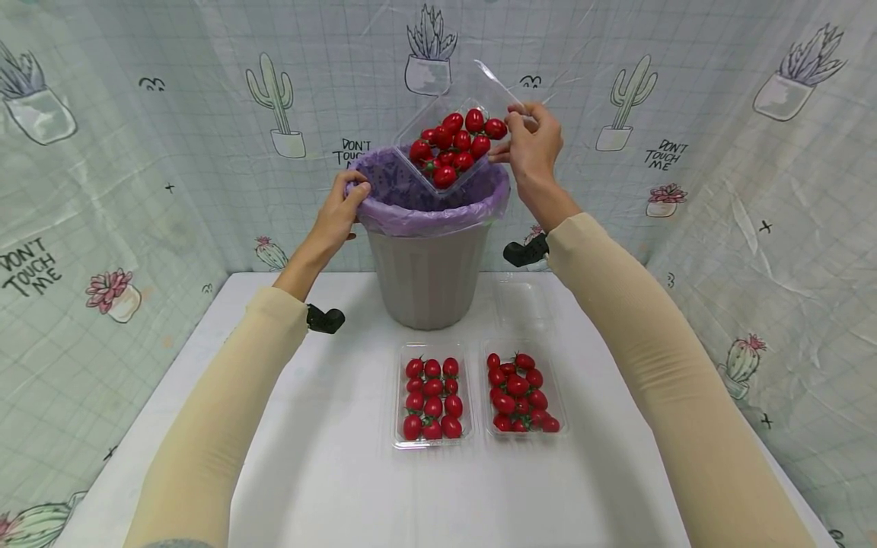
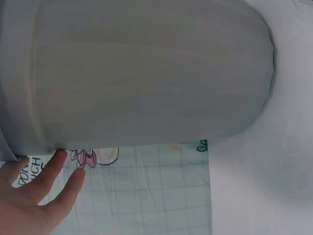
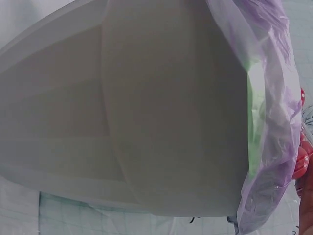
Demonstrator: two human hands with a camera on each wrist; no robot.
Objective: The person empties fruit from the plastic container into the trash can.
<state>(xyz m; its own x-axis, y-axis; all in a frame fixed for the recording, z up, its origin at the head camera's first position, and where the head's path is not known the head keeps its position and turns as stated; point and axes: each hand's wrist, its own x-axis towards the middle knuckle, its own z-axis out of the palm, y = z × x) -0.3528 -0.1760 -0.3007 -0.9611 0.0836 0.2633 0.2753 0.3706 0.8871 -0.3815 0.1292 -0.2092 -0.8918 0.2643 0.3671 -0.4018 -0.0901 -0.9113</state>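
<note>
My left hand (image 1: 334, 211) grips the left rim of a grey trash bin (image 1: 428, 274) lined with a purple bag (image 1: 428, 219). In the left wrist view, several fingers (image 2: 71, 188) lie against the bin's outer wall. My right hand (image 1: 537, 144) holds a clear plastic box (image 1: 411, 128) at its right edge, with the lid (image 1: 495, 78) raised. The box is tilted over the bin's mouth, its lower corner in front of the opening. Red cherry tomatoes (image 1: 445, 176) lie inside it. At the right wrist view's edge, a bit of my right hand (image 3: 306, 200) shows beside tomatoes.
Two more clear boxes of cherry tomatoes, a left one (image 1: 432, 397) and a right one (image 1: 518, 392), stand on the white table (image 1: 329, 457) before the bin. A flat clear plastic piece (image 1: 522, 304) lies behind the right one. A printed curtain (image 1: 205, 152) surrounds the table.
</note>
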